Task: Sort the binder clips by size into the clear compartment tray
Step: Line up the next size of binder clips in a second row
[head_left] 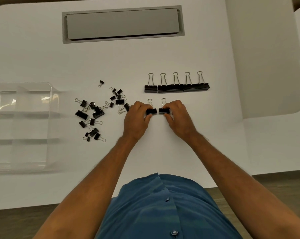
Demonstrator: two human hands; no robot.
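A person in a blue buttoned shirt point(163, 209) leans over a white desk point(111, 62). Five large black binder clips point(176, 87) sit in a neat row, side by side, wire handles pointing away from the person. Just nearer the person than that row, the left hand point(137, 116) pinches one medium clip point(151, 111) between thumb and fingers, and the right hand point(177, 114) pinches a second medium clip point(164, 110); the two clips sit side by side on the desk with a thin gap between them. To the left of the row lies a loose pile of mixed smaller clips point(99, 111). Further left of the row, at the desk's edge, stands the clear compartment tray point(49, 107); no clips can be seen in it. Beyond the row, a grey cable hatch point(122, 24) is set into the desk
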